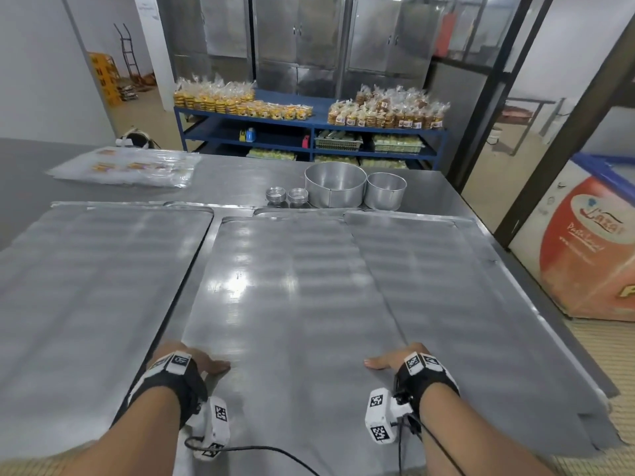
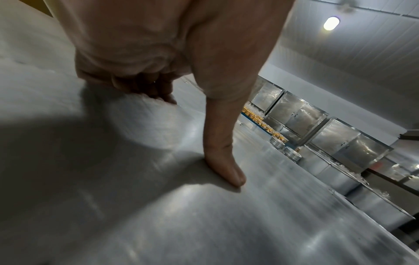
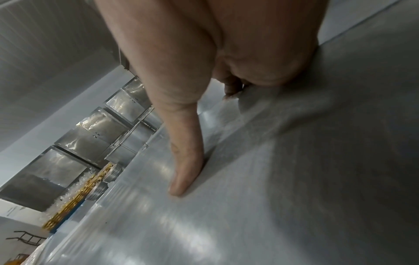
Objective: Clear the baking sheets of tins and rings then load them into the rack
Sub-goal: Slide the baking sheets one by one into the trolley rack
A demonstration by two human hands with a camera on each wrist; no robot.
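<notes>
Three bare metal baking sheets lie side by side on the steel table: a left sheet [image 1: 96, 286], a middle sheet [image 1: 292, 286] and a right sheet [image 1: 464, 304]. My left hand [image 1: 202, 364] grips the middle sheet [image 2: 226, 224] at its left edge near me, thumb [image 2: 226, 170] flat on top and fingers [image 2: 145, 89] curled over the edge. My right hand [image 1: 388, 363] grips that sheet [image 3: 249, 206] at its right edge the same way, thumb [image 3: 183, 179] on top. Two stacks of small tins [image 1: 276, 195] [image 1: 297, 195] and two round rings [image 1: 335, 187] [image 1: 385, 190] stand on the table behind the sheets.
Clear plastic bags [image 1: 127, 166] lie at the table's far left. Behind the table stand a blue shelf [image 1: 309, 128] of packed biscuits and steel cabinets [image 1: 309, 39]. A chest freezer [image 1: 584, 252] stands to the right, across a strip of floor.
</notes>
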